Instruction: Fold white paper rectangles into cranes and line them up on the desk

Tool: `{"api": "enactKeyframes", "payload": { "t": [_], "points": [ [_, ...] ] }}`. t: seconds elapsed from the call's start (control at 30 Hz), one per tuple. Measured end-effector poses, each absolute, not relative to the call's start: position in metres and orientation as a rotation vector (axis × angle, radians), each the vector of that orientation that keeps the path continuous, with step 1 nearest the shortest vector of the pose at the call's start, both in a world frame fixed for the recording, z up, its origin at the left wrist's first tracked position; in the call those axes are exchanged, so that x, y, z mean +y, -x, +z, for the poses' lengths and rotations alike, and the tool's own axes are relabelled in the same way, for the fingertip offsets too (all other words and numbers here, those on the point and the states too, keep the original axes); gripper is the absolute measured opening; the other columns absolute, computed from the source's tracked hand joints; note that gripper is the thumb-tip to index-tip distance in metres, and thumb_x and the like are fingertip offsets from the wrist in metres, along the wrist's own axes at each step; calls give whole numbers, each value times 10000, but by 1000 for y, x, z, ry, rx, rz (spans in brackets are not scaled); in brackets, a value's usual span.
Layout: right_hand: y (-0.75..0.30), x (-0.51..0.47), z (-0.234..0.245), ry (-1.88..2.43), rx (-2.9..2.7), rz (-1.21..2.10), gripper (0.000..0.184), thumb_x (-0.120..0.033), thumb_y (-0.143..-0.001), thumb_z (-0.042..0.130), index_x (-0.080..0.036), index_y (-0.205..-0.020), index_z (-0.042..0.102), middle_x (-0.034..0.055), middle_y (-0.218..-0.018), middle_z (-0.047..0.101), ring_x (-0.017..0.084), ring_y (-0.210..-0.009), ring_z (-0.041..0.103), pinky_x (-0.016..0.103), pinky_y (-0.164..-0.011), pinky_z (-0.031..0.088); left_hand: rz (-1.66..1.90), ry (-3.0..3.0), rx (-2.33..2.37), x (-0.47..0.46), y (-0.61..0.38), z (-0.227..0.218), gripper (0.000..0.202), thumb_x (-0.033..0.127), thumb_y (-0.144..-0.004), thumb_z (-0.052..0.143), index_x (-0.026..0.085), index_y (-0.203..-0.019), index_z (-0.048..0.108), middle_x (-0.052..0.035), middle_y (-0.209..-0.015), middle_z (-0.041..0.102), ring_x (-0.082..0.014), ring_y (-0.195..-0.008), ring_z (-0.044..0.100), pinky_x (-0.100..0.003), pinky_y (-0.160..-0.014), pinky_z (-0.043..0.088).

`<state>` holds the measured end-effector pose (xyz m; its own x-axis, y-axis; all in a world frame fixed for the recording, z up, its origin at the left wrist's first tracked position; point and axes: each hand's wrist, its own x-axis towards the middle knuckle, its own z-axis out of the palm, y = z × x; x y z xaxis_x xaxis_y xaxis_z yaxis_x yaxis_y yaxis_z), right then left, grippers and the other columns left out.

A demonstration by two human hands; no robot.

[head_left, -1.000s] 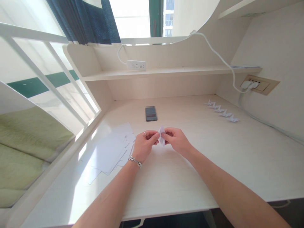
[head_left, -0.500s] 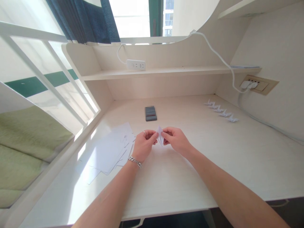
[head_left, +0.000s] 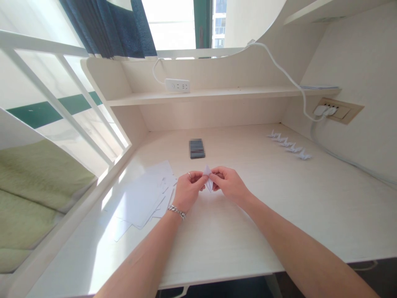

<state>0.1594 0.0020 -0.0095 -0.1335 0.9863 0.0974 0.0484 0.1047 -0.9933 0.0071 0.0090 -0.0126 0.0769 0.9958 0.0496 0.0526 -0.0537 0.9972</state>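
A small folded piece of white paper [head_left: 208, 176] is held just above the desk [head_left: 235, 231], near its middle. My left hand [head_left: 187, 190], with a ring and a metal bracelet, pinches its left side. My right hand [head_left: 228, 183] pinches its right side, fingers curled over the fold. Both hands touch each other around the paper, which is mostly hidden by the fingers. A loose pile of white paper sheets [head_left: 143, 198] lies on the desk just left of my left hand.
A dark phone [head_left: 197, 148] lies flat behind the hands. Several small folded paper figures [head_left: 289, 145] stand in a row at the back right. A power strip [head_left: 177, 85] sits on the shelf, its cable running to a wall socket [head_left: 336, 111].
The hands have shifted slightly and the folded paper has tilted a little to the left between the fingers. Everything else on the desk is unchanged.
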Motion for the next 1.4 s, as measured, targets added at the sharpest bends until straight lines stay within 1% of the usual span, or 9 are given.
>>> {"api": "enactKeyframes", "payload": {
  "t": [0.23, 0.4, 0.53, 0.77, 0.93, 1.03, 1.13, 1.27, 1.4],
  "points": [
    [-164, 3, -9, 1173, -1428, 1166, 194, -373, -777, 648, -180, -785, 648, 15, -679, 657, 146, -621, 608, 287, -608, 500, 1111, -1282, 1147, 9, -5, -13, 294, 397, -699, 745, 125, -797, 686, -26, -651, 639, -106, -588, 545, -230, -571, 442],
    [-166, 4, -6, 1170, -1509, 984, 151, -326, -730, 689, -180, -766, 711, 39, -791, 701, 179, -763, 623, 299, -713, 476, 1046, -1367, 1150, 5, -7, -6, 272, 386, -703, 736, 125, -758, 681, -20, -632, 628, -103, -573, 532, -227, -559, 430],
    [-165, 3, -5, 1109, -1480, 1025, 148, -314, -738, 672, -174, -730, 717, 35, -744, 697, 182, -741, 618, 303, -717, 464, 942, -1485, 1126, 2, -7, -4, 262, 393, -738, 701, 133, -766, 689, -12, -616, 617, -99, -557, 518, -224, -545, 411],
    [-166, 6, -8, 1101, -1353, 1132, 284, -430, -745, 680, -152, -735, 737, 46, -741, 697, 184, -711, 598, 313, -670, 457, 894, -1531, 1070, 5, -5, -14, 230, 377, -761, 682, 147, -750, 682, -9, -643, 625, -98, -569, 527, -223, -558, 418],
    [-167, 7, -8, 1107, -1274, 1153, 377, -523, -762, 652, -167, -847, 740, 54, -819, 709, 187, -783, 624, 319, -715, 494, 946, -1475, 1113, 6, -5, -12, 225, 370, -748, 698, 146, -764, 690, -9, -630, 637, -99, -556, 535, -221, -552, 425],
    [-166, 5, -6, 1120, -1363, 1217, 353, -502, -779, 645, -188, -914, 732, 55, -868, 716, 182, -828, 632, 308, -731, 498, 1062, -1436, 1162, 7, -6, -9, 243, 387, -743, 707, 146, -762, 693, -7, -600, 631, -102, -548, 542, -219, -545, 428],
    [-164, 3, -8, 1089, -1400, 1288, 325, -448, -743, 697, -177, -922, 721, 50, -804, 710, 165, -756, 629, 302, -698, 501, 1151, -1377, 1176, 8, -7, -9, 274, 407, -720, 730, 142, -778, 693, -14, -605, 638, -104, -537, 544, -222, -527, 424],
    [-162, 5, -10, 1073, -1306, 1264, 301, -424, -694, 735, -150, -817, 709, 43, -729, 686, 152, -675, 611, 298, -648, 495, 1183, -1351, 1132, 7, -8, -9, 313, 434, -732, 716, 131, -800, 686, -16, -580, 629, -107, -522, 540, -228, -520, 426],
    [-163, 7, -10, 1075, -1249, 1266, 284, -413, -675, 750, -152, -780, 705, 35, -699, 678, 145, -656, 603, 294, -641, 489, 1203, -1342, 1070, 6, -8, -9, 298, 373, -735, 715, 116, -883, 689, -25, -624, 648, -114, -563, 571, -237, -561, 454]
  ]
}}
